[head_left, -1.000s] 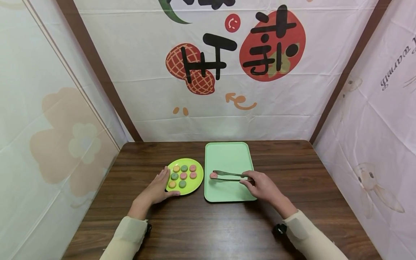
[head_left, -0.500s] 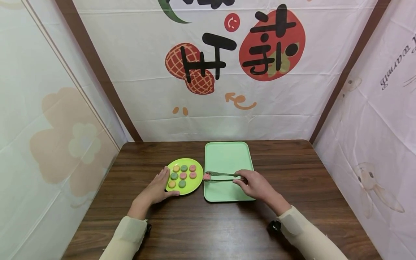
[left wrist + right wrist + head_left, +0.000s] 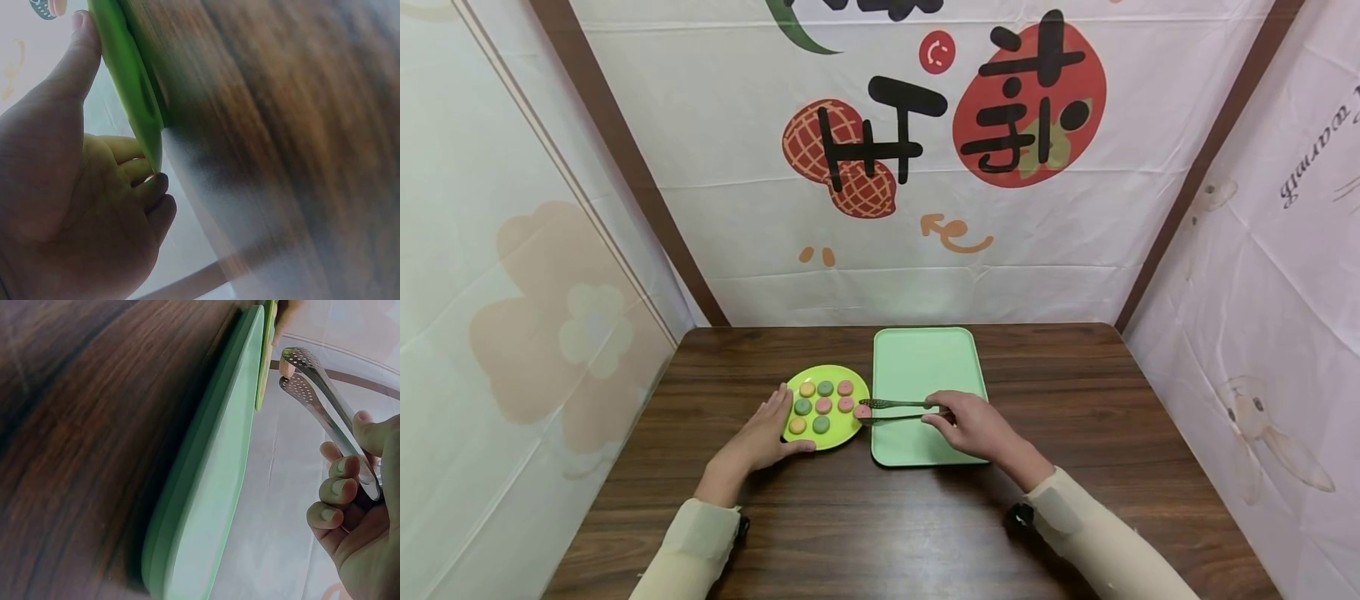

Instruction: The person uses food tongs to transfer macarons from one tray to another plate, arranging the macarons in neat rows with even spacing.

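Note:
In the head view my right hand (image 3: pixel 970 425) grips slim metal tongs (image 3: pixel 898 404), which reach left across the pale green tray (image 3: pixel 925 358). A pink macaron (image 3: pixel 862 412) sits between the tong tips, over the right rim of the yellow-green plate (image 3: pixel 846 433). The right wrist view shows the perforated tips of the tongs (image 3: pixel 325 394) pinching the macaron (image 3: pixel 287 367) above tray height. My left hand (image 3: pixel 760 433) rests at the plate's left side, fingers extended along the rim and thumb at the near edge. In the left wrist view the thumb (image 3: pixel 78 56) lies against the rim.
Several pink, green and yellow macarons (image 3: pixel 823 405) lie in rows on the plate. Plate and tray stand side by side on a dark wooden table (image 3: pixel 880 525). Printed cloth walls (image 3: pixel 850 283) enclose the table at the back and both sides.
My right hand has moved left with the tongs, carrying the pink macaron from over the tray to the plate's right edge. The left hand has stayed at the plate.

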A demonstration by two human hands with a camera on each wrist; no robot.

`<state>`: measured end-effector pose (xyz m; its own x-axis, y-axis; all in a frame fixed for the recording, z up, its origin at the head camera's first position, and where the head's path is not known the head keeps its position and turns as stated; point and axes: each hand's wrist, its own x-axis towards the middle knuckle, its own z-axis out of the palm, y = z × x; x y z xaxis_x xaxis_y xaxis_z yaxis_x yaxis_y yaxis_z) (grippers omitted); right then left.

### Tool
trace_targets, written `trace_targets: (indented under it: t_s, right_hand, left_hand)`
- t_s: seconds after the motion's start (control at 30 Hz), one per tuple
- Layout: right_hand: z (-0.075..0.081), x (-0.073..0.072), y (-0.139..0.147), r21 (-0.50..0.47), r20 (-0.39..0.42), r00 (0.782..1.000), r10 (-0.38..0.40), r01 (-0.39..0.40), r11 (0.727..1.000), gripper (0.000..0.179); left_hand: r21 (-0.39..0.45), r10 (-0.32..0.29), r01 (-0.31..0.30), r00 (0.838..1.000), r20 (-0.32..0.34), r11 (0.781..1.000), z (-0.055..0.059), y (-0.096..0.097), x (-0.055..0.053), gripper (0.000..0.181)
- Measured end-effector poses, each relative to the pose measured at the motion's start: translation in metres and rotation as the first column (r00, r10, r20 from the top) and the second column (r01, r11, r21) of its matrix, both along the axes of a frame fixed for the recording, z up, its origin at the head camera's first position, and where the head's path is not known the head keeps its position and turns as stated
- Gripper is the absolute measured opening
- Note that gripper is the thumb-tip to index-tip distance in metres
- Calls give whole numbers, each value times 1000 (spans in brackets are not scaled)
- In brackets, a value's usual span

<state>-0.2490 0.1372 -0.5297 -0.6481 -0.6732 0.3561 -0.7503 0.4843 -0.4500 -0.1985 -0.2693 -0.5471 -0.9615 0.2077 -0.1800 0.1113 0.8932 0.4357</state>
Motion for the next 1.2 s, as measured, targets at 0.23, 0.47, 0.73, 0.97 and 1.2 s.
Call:
trace_targets:
  t_s: [0.23,0.47,0.73,0.97,1.2]
  right_hand:
    - [0,-4,-9,15,5,1000,22,-22,1000,31]
    - [1,-6,-19,53,19,1000,16,-17,998,32]
    - [1,-8,-27,79,40,999,12,-15,997,34]
    - [2,-9,-33,110,49,999,3,-8,994,34]
    - [6,-9,-40,111,24,1000,9,-11,994,31]
  left_hand:
    - [-17,-15,15,1000,-20,1000,-1,-1,-2,122]
    - [-13,-14,13,1000,-18,1000,-1,-2,-2,122]
    - [-15,-15,14,1000,-12,1000,-2,-2,-1,121]
    - [-9,-9,9,1000,-9,1000,0,0,0,119]
    - [-6,-5,5,1000,-13,1000,-1,0,1,119]
